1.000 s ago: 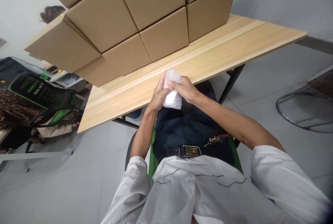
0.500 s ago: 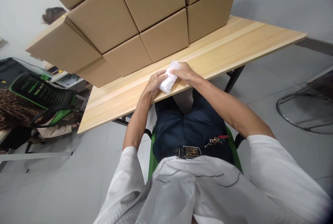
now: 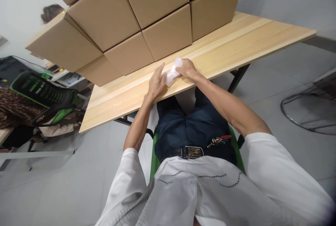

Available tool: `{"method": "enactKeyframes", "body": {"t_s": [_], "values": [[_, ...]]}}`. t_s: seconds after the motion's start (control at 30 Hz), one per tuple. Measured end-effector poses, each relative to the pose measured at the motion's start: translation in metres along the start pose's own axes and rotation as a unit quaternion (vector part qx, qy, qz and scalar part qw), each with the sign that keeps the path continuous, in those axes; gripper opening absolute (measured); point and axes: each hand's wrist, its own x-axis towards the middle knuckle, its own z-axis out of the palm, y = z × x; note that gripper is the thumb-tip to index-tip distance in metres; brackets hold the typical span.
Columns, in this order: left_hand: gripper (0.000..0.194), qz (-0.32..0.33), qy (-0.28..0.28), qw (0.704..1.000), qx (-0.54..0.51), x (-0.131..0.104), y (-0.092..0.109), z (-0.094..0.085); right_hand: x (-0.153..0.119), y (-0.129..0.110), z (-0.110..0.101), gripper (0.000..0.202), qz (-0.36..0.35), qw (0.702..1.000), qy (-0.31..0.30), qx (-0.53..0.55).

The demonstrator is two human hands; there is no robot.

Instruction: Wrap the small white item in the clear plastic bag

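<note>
A small white, slightly see-through wrapped packet (image 3: 172, 74) is tilted just above the front part of the wooden table (image 3: 217, 57). My right hand (image 3: 187, 69) is closed on the packet's upper right side, thumb on top and fingers underneath. Beside the packet's lower left end is my left hand (image 3: 156, 82), its fingers stretched out and apart from the thumb. The left thumb side lies close against the packet; whether it touches cannot be made out. What the wrapping contains is hidden.
Stacked brown cardboard boxes (image 3: 165, 31) stand along the table's far side. At the left are a green-and-black office chair (image 3: 44, 91) and a person's hair (image 3: 51, 13) behind the boxes. A round metal stool frame (image 3: 286, 114) stands on the floor at right.
My left hand has let go of the packet and opened its fingers. My right hand keeps hold of the packet, which has turned and shifted slightly up and right.
</note>
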Motion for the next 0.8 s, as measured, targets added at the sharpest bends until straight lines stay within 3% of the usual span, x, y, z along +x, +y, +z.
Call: {"method": "enactKeyframes", "body": {"t_s": [0.07,0.2,0.4,0.63,0.7,0.8], "values": [[0.088,0.028,-0.039,0.999,0.023,0.004,0.008,0.006,-0.002,-0.006,-0.002,0.018,0.027,1.000,-0.005,-0.010],[0.080,0.022,-0.108,0.991,0.073,0.007,0.020,0.020,0.001,-0.007,-0.005,0.019,0.028,0.998,-0.010,-0.057],[0.062,0.038,-0.121,0.981,0.149,0.000,0.021,0.028,0.004,0.004,-0.008,0.049,-0.001,0.995,0.004,-0.098],[0.057,0.042,-0.136,0.969,0.201,0.002,0.024,0.029,0.000,-0.003,-0.028,0.079,-0.017,0.979,-0.008,-0.203],[0.056,0.046,-0.136,0.970,0.195,0.002,0.023,0.029,-0.005,-0.004,-0.035,0.078,-0.041,0.971,0.004,-0.235],[0.055,0.057,-0.127,0.973,0.183,0.002,0.021,0.031,-0.019,-0.012,-0.037,0.074,-0.146,0.958,0.016,-0.246]]}}
